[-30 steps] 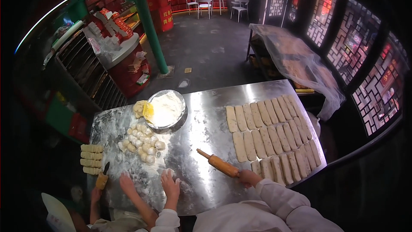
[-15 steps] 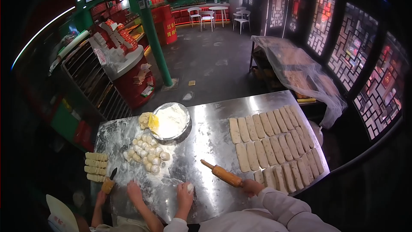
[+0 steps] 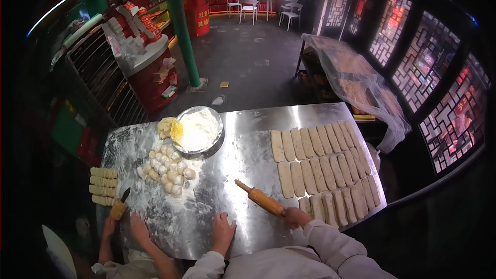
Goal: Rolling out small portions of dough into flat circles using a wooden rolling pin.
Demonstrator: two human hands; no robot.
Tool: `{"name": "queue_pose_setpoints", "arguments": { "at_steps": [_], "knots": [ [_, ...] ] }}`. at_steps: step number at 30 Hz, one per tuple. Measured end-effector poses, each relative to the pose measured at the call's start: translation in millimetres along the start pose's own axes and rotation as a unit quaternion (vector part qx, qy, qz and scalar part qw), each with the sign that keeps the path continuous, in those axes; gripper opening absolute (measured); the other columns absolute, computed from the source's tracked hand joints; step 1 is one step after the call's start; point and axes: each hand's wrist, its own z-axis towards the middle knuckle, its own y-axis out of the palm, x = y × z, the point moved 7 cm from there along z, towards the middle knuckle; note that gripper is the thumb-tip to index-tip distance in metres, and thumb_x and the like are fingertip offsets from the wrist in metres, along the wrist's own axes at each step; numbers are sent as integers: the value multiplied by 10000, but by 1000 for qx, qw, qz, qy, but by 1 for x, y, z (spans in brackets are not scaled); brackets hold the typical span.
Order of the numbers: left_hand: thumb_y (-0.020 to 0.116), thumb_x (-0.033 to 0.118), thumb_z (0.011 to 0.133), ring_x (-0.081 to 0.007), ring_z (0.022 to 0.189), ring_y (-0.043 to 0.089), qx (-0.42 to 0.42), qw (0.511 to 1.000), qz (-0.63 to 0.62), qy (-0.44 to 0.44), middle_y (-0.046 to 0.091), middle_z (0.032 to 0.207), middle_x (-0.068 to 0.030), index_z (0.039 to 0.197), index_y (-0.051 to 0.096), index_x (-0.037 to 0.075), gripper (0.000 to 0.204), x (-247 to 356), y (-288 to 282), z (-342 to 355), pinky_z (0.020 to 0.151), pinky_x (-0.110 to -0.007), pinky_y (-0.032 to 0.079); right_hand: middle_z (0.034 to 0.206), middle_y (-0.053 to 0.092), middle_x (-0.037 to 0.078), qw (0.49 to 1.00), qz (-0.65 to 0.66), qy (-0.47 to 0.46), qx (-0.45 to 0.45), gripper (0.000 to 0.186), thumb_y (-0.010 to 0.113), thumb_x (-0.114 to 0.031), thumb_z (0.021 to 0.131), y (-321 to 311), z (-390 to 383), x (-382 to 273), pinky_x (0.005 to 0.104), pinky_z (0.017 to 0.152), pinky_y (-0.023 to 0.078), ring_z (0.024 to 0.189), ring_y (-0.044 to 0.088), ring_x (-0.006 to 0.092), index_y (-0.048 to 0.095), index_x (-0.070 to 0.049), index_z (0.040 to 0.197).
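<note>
My left hand (image 3: 223,227) rests on the near part of the steel table, fingers curled over a small white piece of dough (image 3: 231,221). My right hand (image 3: 295,217) grips the near handle of a wooden rolling pin (image 3: 265,201), which angles left and away from me. Beyond my left hand lies a pile of floury dough balls (image 3: 176,181). A metal bowl of flour (image 3: 199,130) sits at the far edge, with a yellow scraper (image 3: 176,132) and a dough lump (image 3: 165,127) beside it. Rows of flat, speckled dough strips (image 3: 326,172) cover the right side.
A co-worker's hands (image 3: 138,225) are at the lower left, one holding a short wooden roller (image 3: 118,210), near four dough rolls (image 3: 103,186). A plastic-covered rack (image 3: 341,80) stands at right, a green post (image 3: 192,67) and counter (image 3: 147,67) beyond the table.
My left hand has shifted right and closed from spread fingers around the white dough piece. My right hand stays on the rolling pin. The view has moved slightly.
</note>
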Motion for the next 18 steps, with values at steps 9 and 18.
{"name": "queue_pose_setpoints", "arguments": {
  "at_steps": [9,18],
  "knots": [
    [761,127,738,-371,1020,534,139,987,1,-77,504,1062,-156,1067,548,55,398,-112,-53,86,855,-453,480,611,660,134,998,9,62,-23,298,719,-227,822,-18,2,-8,364,450,560,507,672,244,632,37,715],
    [764,132,726,-314,1019,545,-27,994,-13,106,516,1054,-122,1032,563,70,371,-5,3,59,833,-425,510,615,669,136,995,-2,96,-14,303,685,-224,859,-9,-6,-9,355,448,555,525,678,234,643,43,723]
  ]
}}
